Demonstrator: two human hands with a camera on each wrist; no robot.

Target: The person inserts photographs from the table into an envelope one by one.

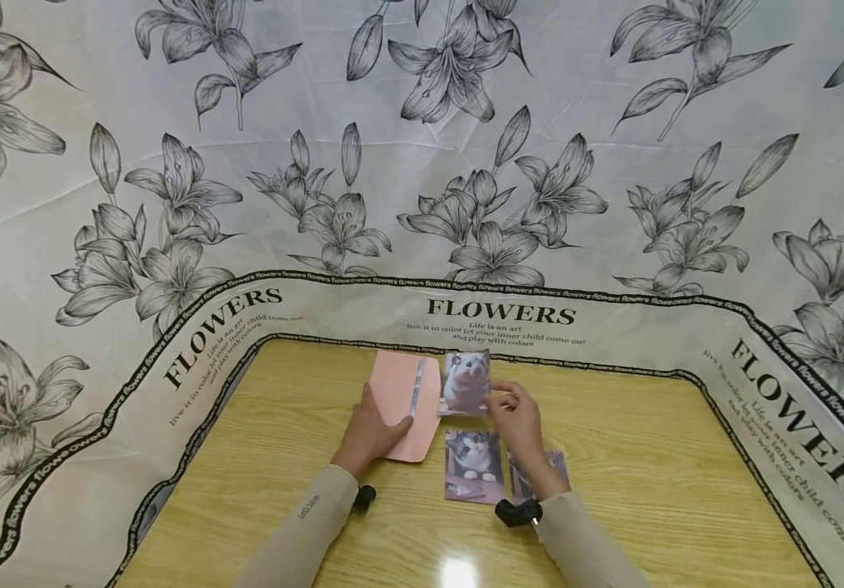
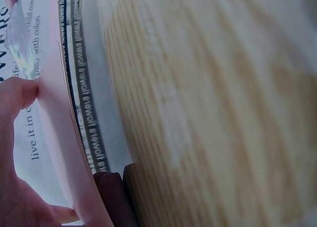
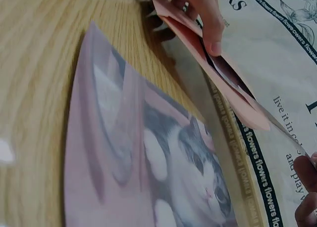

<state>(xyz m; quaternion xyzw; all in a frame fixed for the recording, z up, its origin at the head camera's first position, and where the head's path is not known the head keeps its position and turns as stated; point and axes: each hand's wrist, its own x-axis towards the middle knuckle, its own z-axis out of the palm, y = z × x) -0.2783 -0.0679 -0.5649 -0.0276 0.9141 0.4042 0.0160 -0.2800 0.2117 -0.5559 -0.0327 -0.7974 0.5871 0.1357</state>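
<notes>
My left hand (image 1: 373,433) grips a pink envelope (image 1: 395,392), its thumb on the front near the opening and other fingers around the far edge. A narrow grey-blue strip of something inside shows in the envelope's opening; in the right wrist view the mouth gapes slightly. Just right of the envelope, a photo card with a white hamster-like animal (image 1: 466,380) is pinched at its right edge by my right hand (image 1: 519,416). Below it on the table lies a card with a grey-and-white cat (image 1: 473,461). Another card (image 1: 557,465) is partly covered by my right wrist.
The wooden table (image 1: 282,457) carries these things near its far edge. A white cloth with flower drawings and lettering (image 1: 502,312) surrounds its back and sides. Black wrist devices (image 1: 517,513) sit close above the tabletop.
</notes>
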